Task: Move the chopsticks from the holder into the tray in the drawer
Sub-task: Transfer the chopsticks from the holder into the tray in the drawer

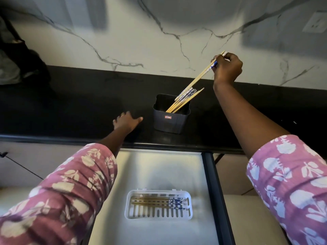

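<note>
A dark square holder [170, 119] stands on the black counter with several wooden chopsticks [184, 99] leaning toward its right corner. My right hand [227, 68] is raised above and to the right of the holder, shut on the blue-patterned top of a pair of chopsticks [200, 76] whose tips hang just over the holder's rim. My left hand [126, 122] rests flat on the counter just left of the holder, fingers apart, holding nothing. Below, in the open drawer [159, 167], a white slotted tray [159, 213] holds several chopsticks [154, 202] lying sideways.
The black counter [70, 112] runs across the view below a white marble wall. The drawer's dark right rail [215, 191] borders the tray side. A wall socket [316, 23] sits at the upper right. Dark objects stand at the far left.
</note>
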{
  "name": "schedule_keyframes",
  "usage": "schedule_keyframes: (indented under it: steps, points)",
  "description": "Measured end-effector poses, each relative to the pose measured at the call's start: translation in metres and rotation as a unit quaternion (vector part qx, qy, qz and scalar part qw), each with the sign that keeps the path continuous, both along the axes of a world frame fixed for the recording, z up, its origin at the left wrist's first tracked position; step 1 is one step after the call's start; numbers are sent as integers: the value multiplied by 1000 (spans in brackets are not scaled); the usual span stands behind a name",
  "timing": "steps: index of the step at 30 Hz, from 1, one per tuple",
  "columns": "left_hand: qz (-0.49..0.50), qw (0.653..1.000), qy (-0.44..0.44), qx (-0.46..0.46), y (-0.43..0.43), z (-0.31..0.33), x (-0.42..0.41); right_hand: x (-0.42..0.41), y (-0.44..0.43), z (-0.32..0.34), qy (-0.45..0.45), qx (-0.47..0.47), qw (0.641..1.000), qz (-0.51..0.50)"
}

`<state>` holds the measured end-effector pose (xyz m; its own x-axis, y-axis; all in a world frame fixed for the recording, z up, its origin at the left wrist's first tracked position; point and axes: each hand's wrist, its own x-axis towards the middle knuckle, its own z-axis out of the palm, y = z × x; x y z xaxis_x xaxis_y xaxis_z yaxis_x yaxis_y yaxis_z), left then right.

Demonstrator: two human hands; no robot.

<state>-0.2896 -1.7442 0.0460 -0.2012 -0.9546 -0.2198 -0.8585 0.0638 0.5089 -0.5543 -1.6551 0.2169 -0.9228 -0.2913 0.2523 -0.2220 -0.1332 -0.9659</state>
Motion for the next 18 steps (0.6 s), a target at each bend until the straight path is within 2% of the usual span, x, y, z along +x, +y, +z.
schedule_keyframes:
  steps: [3,8,12,18]
  points:
    - [-31,985,146,-90,10,41,-27,11,9,17,1,-29,998,57]
    - [-116,935,308,-131,33,105,-65,35,25,26,-10,-21,982,187]
    - [-187,908,355,-116,52,128,-81,54,35,26,-9,-16,970,241]
    - [-185,900,368,-141,67,127,-84,70,45,24,-17,-18,963,269]
